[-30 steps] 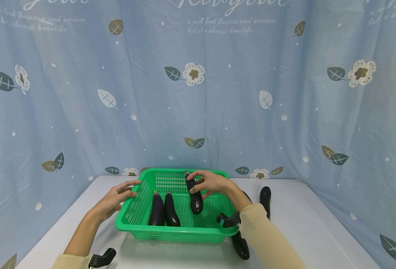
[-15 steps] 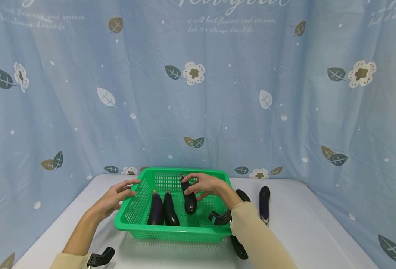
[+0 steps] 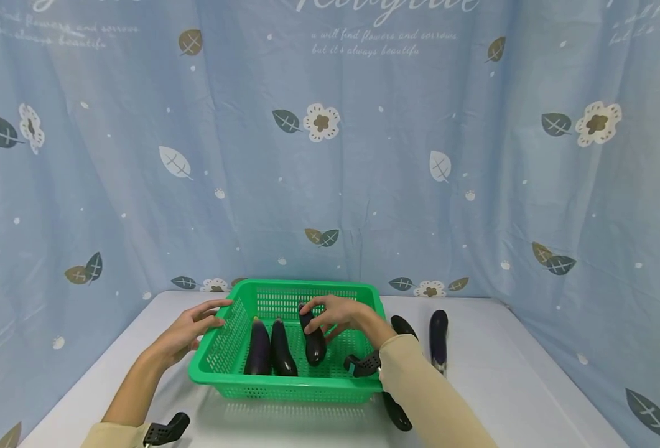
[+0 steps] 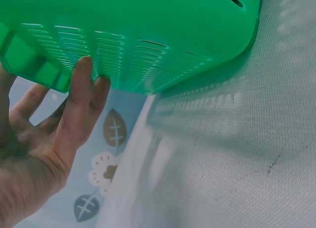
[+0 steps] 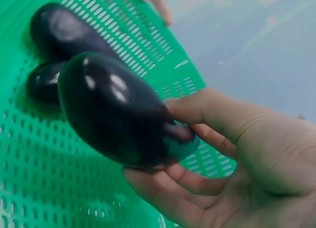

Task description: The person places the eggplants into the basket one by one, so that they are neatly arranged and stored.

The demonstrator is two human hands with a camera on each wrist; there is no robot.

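Head view: inside the green plastic basket (image 3: pixel 285 379), the right hand (image 3: pixel 338 314) has an eggplant (image 3: pixel 315 346) clamped between thumb and fingers near its stem, likely because the narrow end suits a pinch. Two eggplants (image 3: pixel 258 351) lie to its left, stems likewise pointing away. Left wrist view: the left hand (image 4: pixel 44 144) clamps nothing, fingers extended against the basket's slotted outer wall, probably steadying it. Right wrist view: thumb and fingers press the eggplant's opposite sides, leaving its fat end free; whether it touches the basket's bottom I cannot tell
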